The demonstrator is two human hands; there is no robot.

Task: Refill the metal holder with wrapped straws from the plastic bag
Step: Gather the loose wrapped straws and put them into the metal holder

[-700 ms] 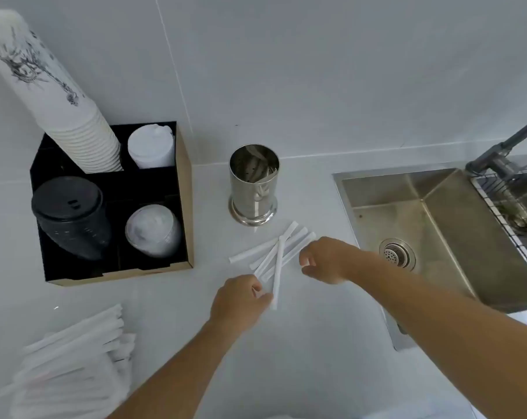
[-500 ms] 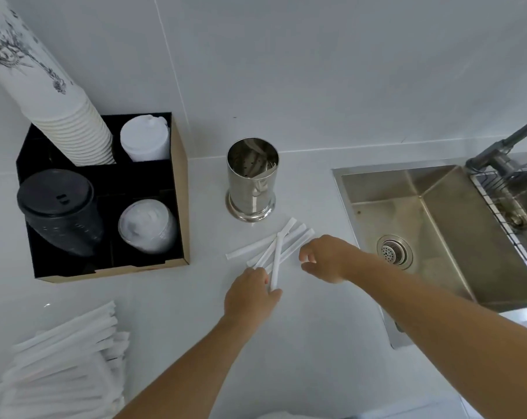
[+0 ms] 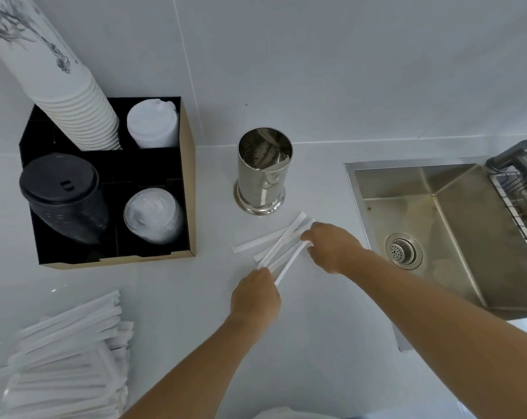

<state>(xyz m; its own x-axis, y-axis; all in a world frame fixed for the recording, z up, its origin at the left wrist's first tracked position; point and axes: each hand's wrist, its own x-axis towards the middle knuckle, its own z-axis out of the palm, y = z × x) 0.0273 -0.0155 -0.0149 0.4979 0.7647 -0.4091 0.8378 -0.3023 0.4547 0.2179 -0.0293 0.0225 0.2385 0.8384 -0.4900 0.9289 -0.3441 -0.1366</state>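
Observation:
A shiny metal holder [image 3: 263, 173] stands upright on the white counter near the back wall, with a little paper visible inside it. Just in front of it lie several white wrapped straws [image 3: 281, 246], loosely fanned. My left hand [image 3: 256, 294] grips the near ends of these straws. My right hand [image 3: 331, 246] pinches their far ends. A clear plastic bag full of wrapped straws [image 3: 65, 361] lies at the lower left of the counter, away from both hands.
A black and cardboard organiser [image 3: 183, 189] with stacked paper cups [image 3: 59, 86] and lids stands left of the holder. A steel sink [image 3: 449, 234] with a drain and a tap sits to the right, its edge close to my right forearm.
Both hands have closed in on the loose straws. The straws lie gathered closer together than before, and my left hand has slid up to their near ends.

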